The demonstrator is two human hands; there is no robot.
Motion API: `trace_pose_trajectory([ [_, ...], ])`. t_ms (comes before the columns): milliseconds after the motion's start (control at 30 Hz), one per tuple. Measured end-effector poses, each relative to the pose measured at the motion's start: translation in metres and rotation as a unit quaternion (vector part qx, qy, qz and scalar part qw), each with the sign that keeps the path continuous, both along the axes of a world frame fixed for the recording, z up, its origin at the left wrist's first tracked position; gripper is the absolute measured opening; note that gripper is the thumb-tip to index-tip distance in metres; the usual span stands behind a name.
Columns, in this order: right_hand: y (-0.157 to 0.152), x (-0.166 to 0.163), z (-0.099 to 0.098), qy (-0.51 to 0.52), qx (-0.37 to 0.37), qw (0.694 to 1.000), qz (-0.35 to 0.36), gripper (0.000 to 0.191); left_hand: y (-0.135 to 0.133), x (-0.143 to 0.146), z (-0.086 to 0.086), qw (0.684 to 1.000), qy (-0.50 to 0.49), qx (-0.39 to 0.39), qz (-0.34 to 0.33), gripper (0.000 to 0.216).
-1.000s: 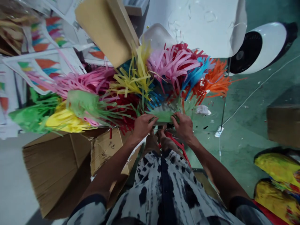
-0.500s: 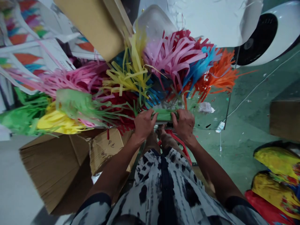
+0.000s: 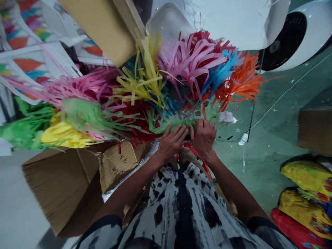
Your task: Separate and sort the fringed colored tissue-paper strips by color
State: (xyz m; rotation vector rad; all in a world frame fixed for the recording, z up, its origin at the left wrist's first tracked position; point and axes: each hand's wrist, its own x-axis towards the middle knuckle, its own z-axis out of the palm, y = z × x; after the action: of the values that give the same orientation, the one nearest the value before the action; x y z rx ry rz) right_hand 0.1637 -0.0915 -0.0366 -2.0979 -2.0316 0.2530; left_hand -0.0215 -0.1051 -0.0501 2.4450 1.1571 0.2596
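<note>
Green fringed tissue paper [image 3: 178, 121] lies along the near edge of the glass table, bunched into a narrow strip. My left hand [image 3: 171, 139] rests on it with fingers stretched out flat. At the strip's right end, my right hand [image 3: 204, 135] has its fingers curled around the green paper. Loose green strands spread to the left of my left hand. Just beyond my hands lie fringed bunches in pink [image 3: 194, 62], yellow [image 3: 145, 81], blue [image 3: 220, 74] and orange [image 3: 245, 77]. The undersides of both hands are hidden.
More green [image 3: 80, 112] and yellow [image 3: 67, 133] fringe lies to the left. An open cardboard box [image 3: 62, 180] stands below it. A crumpled white scrap [image 3: 227, 117] sits right of my hands. A cable with a white plug [image 3: 243, 139] crosses the table corner; yellow bags [image 3: 303, 207] lie lower right.
My left hand has gone from gripping the green paper's left end to lying flat on it, closer to my right hand. Loose green strands now show at the left. My right hand has hardly moved.
</note>
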Motion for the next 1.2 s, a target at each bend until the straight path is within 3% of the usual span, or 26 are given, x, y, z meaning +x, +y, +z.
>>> trace_pose_trajectory([
  [100, -0.022, 0.003, 0.003, 0.019, 0.045, 0.997, 0.058, 0.033, -0.004, -0.004, -0.007, 1.000, 0.008, 0.004, -0.018, 0.048],
  [233, -0.050, 0.012, -0.008, 0.035, 0.033, 0.982, 0.182, 0.050, -0.002, -0.008, -0.007, 0.999, -0.004, 0.009, -0.034, 0.048],
  [367, -0.057, 0.025, -0.020, 0.033, 0.030, 0.979, 0.199, 0.050, 0.006, -0.029, -0.005, 0.999, -0.021, -0.003, -0.039, 0.050],
  [500, -0.052, 0.032, -0.023, 0.049, 0.026, 0.977, 0.204, 0.049, 0.016, -0.073, 0.004, 1.000, -0.017, -0.008, 0.017, 0.042],
  [600, -0.048, 0.033, -0.023, 0.054, 0.035, 0.978, 0.198, 0.044, 0.018, -0.094, 0.017, 0.994, 0.016, 0.033, 0.103, 0.029],
  [700, -0.043, 0.034, -0.024, 0.071, 0.043, 0.979, 0.187, 0.034, 0.015, -0.080, 0.025, 0.991, -0.005, 0.063, 0.122, 0.019],
  [800, -0.038, 0.037, -0.025, 0.070, 0.049, 0.978, 0.193, 0.026, 0.014, -0.040, 0.019, 0.998, -0.060, 0.013, 0.002, 0.028],
  [933, -0.032, 0.040, -0.025, 0.055, 0.066, 0.974, 0.210, 0.022, 0.021, 0.000, 0.005, 0.998, -0.051, -0.008, -0.026, 0.034],
  [1200, -0.021, 0.035, -0.017, 0.068, 0.034, 0.979, 0.190, 0.016, 0.031, -0.005, 0.001, 0.999, -0.039, -0.014, -0.032, 0.032],
])
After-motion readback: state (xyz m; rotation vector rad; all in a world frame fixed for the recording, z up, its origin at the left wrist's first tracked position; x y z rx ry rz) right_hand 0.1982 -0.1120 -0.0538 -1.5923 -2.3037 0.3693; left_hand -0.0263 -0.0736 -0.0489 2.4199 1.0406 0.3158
